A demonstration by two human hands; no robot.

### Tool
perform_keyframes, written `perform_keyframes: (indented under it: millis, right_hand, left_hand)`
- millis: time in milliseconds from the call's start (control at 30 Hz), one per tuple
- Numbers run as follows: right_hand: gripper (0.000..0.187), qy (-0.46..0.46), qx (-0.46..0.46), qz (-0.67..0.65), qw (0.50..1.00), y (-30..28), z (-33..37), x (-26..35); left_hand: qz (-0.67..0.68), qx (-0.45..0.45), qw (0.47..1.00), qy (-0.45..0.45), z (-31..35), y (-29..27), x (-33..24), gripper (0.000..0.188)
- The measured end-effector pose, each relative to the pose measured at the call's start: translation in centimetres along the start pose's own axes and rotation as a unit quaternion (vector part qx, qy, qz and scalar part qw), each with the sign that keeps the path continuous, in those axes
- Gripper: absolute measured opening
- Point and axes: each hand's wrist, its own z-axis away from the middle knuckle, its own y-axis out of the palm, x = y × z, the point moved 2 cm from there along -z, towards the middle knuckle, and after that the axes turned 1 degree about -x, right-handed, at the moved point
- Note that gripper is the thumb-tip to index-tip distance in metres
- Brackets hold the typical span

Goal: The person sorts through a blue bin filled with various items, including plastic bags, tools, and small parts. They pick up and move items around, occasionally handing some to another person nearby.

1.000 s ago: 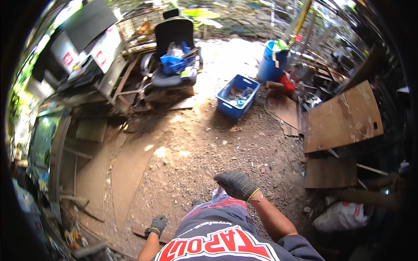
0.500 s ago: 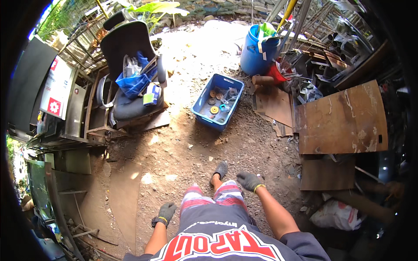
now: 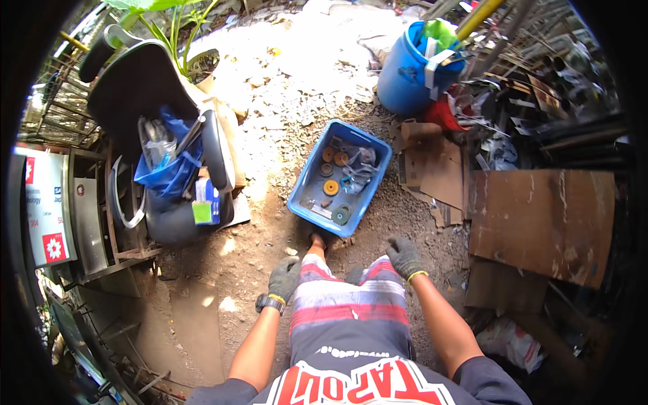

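Bin (image 3: pixel 370 194): Location and Hand State

The bin, blue and open-topped, stood on the ground (image 3: pixel 439 266) ahead of both hands, its long axis set at an angle. On its floor lay a yellow disc (image 3: pixel 331 187) near the middle, two brown discs (image 3: pixel 341 158) toward the far end, a grey disc (image 3: pixel 342 215) at the near end, and a clear bag (image 3: pixel 363 162) along the right side.

Left hand (image 3: pixel 285 278): gloved, positioned near the bin's near-left corner and apart from it. The fingers lay together, slightly bent, with the back of the glove showing. The palm was hidden; the degree of closure could not be determined.

Right hand (image 3: pixel 403 256): gloved, positioned just beside the shorts (image 3: pixel 351 304) and apart from the bin. The fingers were together and curved. The palm was hidden; closure, and contact with the shorts, could not be determined.

Surroundings: a black chair (image 3: pixel 145 88) stood to the left, bearing a blue bag (image 3: pixel 172 179). A blue barrel (image 3: pixel 401 81) stood beyond the bin to the right. A brown board (image 3: pixel 540 219) lay right of the bin, with a white sack (image 3: pixel 507 343) below it in the view.
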Motion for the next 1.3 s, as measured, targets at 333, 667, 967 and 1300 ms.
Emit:
perform_keyframes:
  millis: [333,667,967,1300]
  right_hand:
    - [0.039,0.020,0.174,0.076,0.982,23.6,-29.2,-0.5]
    - [0.032,0.100,0.138,0.224,0.960,45.7,-39.3,-11.6]
    - [0.031,0.093,0.313,0.098,0.940,39.3,-42.1,-8.7]
    - [0.037,-0.174,0.286,0.242,0.910,30.1,-65.4,-4.9]
  left_hand:
    - [-0.064,0.049,0.988,-0.130,-30.6,11.6,1.9,0.037]
    - [-0.227,0.058,0.970,-0.065,-49.4,27.5,18.1,0.070]
    - [-0.347,0.102,0.926,-0.107,-54.4,31.0,17.5,0.072]
    - [-0.044,-0.164,0.965,-0.202,-60.2,30.7,16.7,0.076]
